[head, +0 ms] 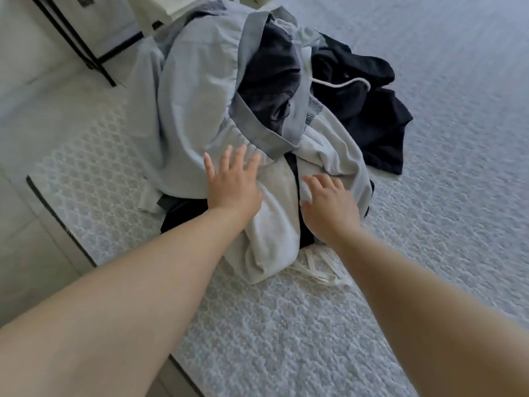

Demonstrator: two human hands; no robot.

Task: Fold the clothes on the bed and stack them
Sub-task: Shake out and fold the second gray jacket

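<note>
A heap of unfolded clothes lies on the bed (pixel 429 224). On top is a pale blue garment (pixel 194 110) with a grey band, wrapped around a dark item (pixel 272 81). A white garment (pixel 274 224) hangs down the near side, and a black piece (pixel 372 118) with a white drawstring sprawls to the right. My left hand (pixel 233 181) lies flat, fingers spread, on the pale blue garment's near edge. My right hand (pixel 329 202) rests with straight fingers on the white garment. Neither hand holds anything.
The bed's textured pale quilt stretches to the right and toward me. Its left edge (pixel 60 222) runs diagonally beside a tiled floor (pixel 25 110). A black metal frame (pixel 86 50) with a white unit stands at the top left.
</note>
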